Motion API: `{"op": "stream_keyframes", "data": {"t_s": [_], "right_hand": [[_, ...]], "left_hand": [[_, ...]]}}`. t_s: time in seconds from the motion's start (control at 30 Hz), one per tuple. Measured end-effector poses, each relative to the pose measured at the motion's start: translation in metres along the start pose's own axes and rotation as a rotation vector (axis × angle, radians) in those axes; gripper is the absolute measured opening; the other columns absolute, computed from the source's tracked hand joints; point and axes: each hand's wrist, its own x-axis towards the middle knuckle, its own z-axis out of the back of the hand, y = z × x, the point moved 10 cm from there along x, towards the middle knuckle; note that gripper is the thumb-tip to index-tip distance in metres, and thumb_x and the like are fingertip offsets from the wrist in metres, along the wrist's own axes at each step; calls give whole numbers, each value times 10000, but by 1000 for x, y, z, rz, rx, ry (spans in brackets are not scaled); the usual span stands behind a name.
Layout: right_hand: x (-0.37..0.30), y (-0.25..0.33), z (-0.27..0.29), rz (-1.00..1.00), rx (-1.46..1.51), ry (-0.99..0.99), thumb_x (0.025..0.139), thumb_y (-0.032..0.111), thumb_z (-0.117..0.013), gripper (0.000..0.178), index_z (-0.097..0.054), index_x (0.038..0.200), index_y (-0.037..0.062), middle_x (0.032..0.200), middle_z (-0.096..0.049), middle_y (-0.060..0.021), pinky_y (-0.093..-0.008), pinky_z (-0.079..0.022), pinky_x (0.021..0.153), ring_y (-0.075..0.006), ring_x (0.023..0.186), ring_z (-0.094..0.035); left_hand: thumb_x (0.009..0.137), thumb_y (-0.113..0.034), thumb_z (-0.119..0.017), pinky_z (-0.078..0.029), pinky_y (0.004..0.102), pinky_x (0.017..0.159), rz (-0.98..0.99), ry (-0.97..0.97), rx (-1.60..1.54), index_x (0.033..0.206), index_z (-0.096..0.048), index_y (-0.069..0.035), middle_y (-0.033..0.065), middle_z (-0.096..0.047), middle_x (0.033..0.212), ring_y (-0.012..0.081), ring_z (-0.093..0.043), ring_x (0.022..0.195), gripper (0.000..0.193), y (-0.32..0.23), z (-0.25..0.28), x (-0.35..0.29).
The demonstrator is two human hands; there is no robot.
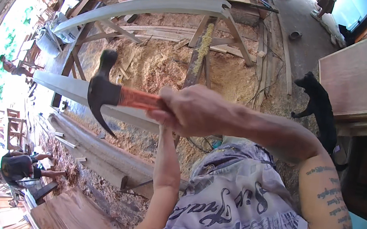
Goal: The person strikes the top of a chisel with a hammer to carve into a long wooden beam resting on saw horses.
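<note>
My right hand (196, 109) is closed around the orange handle of a claw hammer (104, 91). The dark metal head points away to the left, with its claw curving down. My left hand (165, 120) is just below and behind the right one, near the end of the handle. Most of its fingers are hidden, so I cannot tell whether it grips anything. Beneath the hammer runs a long pale beam (61, 85), passing behind my hands. Farther off, a second, curved-looking pale beam (152, 6) rests on wooden trestles (198, 54).
Wood shavings (153, 62) cover the ground. A black dog (321, 107) stands at right beside a plywood panel (366, 79). More timber (91, 148) lies at lower left, near a bending person (19, 167). Another person (15, 68) is farther left, and someone stands at the top right.
</note>
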Motion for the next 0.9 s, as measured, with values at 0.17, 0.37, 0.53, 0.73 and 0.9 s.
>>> {"op": "stream_keyframes", "data": {"t_s": [0.17,0.37,0.53,0.73,0.9], "right_hand": [[48,-45,-64,40,-263,104,1024,416,-448,454,-571,1116,-11,773,-660,-175,-438,-513,610,-313,669,-662],[41,60,17,290,-153,-214,1001,460,-505,480,-594,965,-11,535,-571,-101,-441,-462,465,-280,420,-567],[57,-38,-49,162,-258,-70,1003,460,-496,484,-595,954,-11,676,-634,-157,-467,-481,530,-293,594,-660],[75,-13,-31,1,-118,42,994,482,-501,499,-622,923,4,662,-628,-173,-460,-486,545,-291,587,-648],[59,52,0,196,-131,-145,993,481,-491,510,-598,937,-15,671,-634,-178,-471,-500,583,-313,627,-665]], "left_hand": [[903,-394,-680,-482,370,888,65,-157,-419,1161,-544,-125,30,-562,1076,190,-570,936,397,15,128,-9],[894,-373,-690,-492,364,862,-72,-228,751,1159,-548,-110,35,-575,1054,182,-581,912,400,-8,73,2],[887,-356,-698,-500,359,841,-87,-234,775,1157,-552,-97,40,-585,1035,176,-590,891,402,-7,82,3],[878,-335,-708,-510,353,815,-74,-285,819,1155,-556,-81,46,-598,1013,168,-601,867,405,-15,93,4],[871,-318,-716,-518,347,794,-74,-280,829,1154,-559,-68,50,-609,995,161,-610,847,408,-6,87,7]]}}
